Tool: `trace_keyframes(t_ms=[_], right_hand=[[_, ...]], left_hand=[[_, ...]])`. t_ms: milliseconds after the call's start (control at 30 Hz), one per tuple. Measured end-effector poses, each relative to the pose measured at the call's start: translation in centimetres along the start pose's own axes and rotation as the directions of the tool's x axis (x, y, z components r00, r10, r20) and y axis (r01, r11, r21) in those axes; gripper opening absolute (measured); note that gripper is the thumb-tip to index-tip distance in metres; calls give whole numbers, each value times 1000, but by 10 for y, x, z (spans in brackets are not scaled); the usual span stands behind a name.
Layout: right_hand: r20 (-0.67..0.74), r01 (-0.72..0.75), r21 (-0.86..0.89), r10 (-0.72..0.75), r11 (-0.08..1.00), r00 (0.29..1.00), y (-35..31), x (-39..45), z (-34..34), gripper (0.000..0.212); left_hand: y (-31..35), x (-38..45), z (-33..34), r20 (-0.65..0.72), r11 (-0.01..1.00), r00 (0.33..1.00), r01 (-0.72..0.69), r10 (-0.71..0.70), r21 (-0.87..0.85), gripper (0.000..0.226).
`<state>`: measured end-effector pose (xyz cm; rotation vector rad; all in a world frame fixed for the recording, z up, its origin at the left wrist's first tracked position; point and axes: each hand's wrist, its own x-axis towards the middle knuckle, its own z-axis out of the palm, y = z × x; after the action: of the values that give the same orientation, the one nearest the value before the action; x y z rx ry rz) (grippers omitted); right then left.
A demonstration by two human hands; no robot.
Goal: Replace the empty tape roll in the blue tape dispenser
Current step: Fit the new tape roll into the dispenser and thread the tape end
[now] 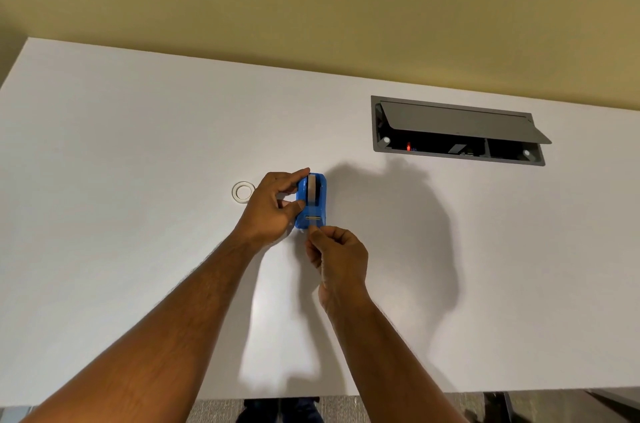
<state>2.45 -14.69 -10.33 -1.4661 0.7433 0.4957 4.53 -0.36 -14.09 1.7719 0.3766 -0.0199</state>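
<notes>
- Left hand (273, 208): grip closed on the blue tape dispenser (310, 202) from its left side, forefinger laid over the top rear, thumb pressed on the side wall.
- Right hand (337, 258): grip narrow, thumb and forefinger pinched together just at the dispenser's near end, by the cutter; it looks to be the tape end that is pinched, but it is too small to tell for sure.
- Blue tape dispenser: stands on the table (138, 145) about midway between the near and far edges, cutter end toward the near edge.
- Tape roll (312, 188): pale, seated in the dispenser's slot, its rim showing above the blue walls.
- Empty roll (243, 193): clear ring lying flat on the table, just left of the left hand, apart from the dispenser.
- Cable hatch (457, 130): grey, recessed in the table near the far right edge, lid tilted up.
</notes>
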Motion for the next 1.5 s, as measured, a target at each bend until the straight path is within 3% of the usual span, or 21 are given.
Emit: trace_keyframes(t_ms=[200,800,933,1067,1133,1500], right_hand=[[16,8,-29,-8,1000,1000,8,4,0,8],[-16,205,-296,-219,933,976,22,25,7,17],[29,272,-459,-291,846,956,20,32,-4,33],[76,364,-711,-449,602,890,12,38,-16,50],[105,391,-753,-491,529,865,8,40,-19,53],[220,412,-825,-450,387,865,4,48,-19,50]], left_hand=[[0,1,0,-3,1000,1000,-10,10,23,60],[-1,1,-2,2,999,1000,-25,25,36,59],[0,0,-1,2,999,1000,-31,31,43,58],[1,0,-3,10,997,999,-47,47,67,58],[2,0,-3,14,996,999,-49,48,77,57],[3,-1,-6,27,998,998,-50,49,45,57]])
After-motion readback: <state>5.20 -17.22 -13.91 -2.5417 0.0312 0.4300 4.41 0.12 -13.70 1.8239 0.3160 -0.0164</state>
